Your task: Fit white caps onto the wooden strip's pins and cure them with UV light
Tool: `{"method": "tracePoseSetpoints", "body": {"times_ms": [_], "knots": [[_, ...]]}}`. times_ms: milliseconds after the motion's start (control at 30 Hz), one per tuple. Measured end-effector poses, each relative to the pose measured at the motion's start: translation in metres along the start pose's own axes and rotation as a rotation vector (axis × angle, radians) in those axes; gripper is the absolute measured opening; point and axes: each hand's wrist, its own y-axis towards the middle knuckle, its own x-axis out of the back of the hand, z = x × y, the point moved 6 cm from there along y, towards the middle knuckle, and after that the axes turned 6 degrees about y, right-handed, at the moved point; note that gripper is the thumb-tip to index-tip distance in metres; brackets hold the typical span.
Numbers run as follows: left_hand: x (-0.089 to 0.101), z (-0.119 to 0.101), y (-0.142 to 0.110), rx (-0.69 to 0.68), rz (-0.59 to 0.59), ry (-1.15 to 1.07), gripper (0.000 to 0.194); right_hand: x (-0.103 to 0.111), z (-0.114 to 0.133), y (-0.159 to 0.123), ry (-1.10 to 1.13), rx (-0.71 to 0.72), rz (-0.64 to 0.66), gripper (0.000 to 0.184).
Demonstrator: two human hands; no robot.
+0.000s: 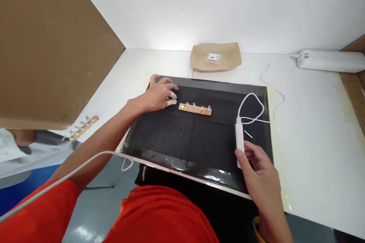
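Note:
My left hand (160, 94) rests on the far left part of the black mat (171, 136), fingers apart, with pale coverings on two of the digits. Just right of it lies a small wooden strip (196, 109) bearing several clear or shiny pegs and a white dot at its left end. My right hand (258, 165) grips a slim white stick-shaped device (240, 140) near the mat's right edge. A white cable (264, 108) loops from the device's upper end. Beside the device lies a short metal rod (248, 134).
A cardboard tray (196, 57) holding a small clear box (213, 58) stands behind the mat. At right back is a white power strip (327, 60). A second pegged wooden strip (84, 129) lies left, near a brown panel (51, 45). Another white cable (85, 165) crosses my left arm.

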Motion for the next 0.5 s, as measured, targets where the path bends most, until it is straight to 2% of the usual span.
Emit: {"method": "tracePoseSetpoints", "body": {"times_ms": [200,367,500], "knots": [[0.001,-0.001,0.014,-0.045,0.121,0.058,0.025,0.000,0.003,-0.001,-0.005,0.045,-0.003,0.046],[0.002,-0.001,0.010,-0.042,0.139,0.066,0.026,-0.002,0.004,-0.002,-0.016,0.069,-0.001,0.042],[0.009,0.008,0.000,-0.032,0.106,-0.029,0.032,-0.004,0.007,-0.001,-0.014,0.102,0.004,0.039]]}}
